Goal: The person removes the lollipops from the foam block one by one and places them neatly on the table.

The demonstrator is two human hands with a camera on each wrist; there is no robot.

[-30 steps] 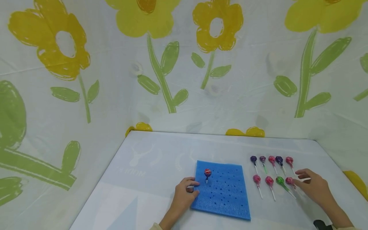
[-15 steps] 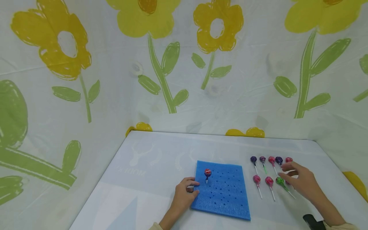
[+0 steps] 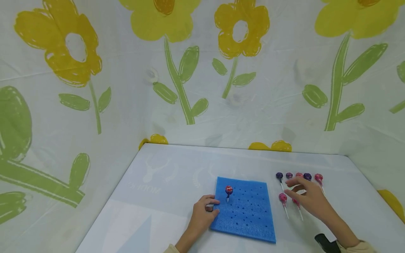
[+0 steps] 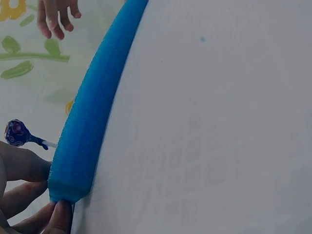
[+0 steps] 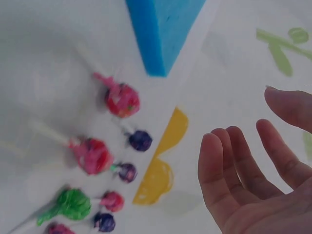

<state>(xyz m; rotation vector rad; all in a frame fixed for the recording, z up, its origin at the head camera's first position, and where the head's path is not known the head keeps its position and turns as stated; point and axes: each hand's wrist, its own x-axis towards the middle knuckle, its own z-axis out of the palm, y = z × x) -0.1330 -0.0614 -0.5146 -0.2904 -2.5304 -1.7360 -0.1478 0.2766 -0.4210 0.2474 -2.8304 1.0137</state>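
A blue foam board with rows of small holes lies on the table. My left hand holds its left edge, fingertips curled against the foam. One red and purple lollipop stands upright in a hole near the board's upper left. My right hand hovers over two rows of loose lollipops right of the board, fingers spread and loosely bent, holding nothing. It hides several of them in the head view. The right wrist view shows pink lollipops, a green lollipop and dark purple lollipops.
The white table ends at a back edge against a flower-printed curtain. A pink lollipop lies at the right end of the back row. A black strap sits at my right wrist.
My right hand has moved left across the lollipops, from the right end of the front row to above its left part, without picking any up. The left hand and the board stay put.
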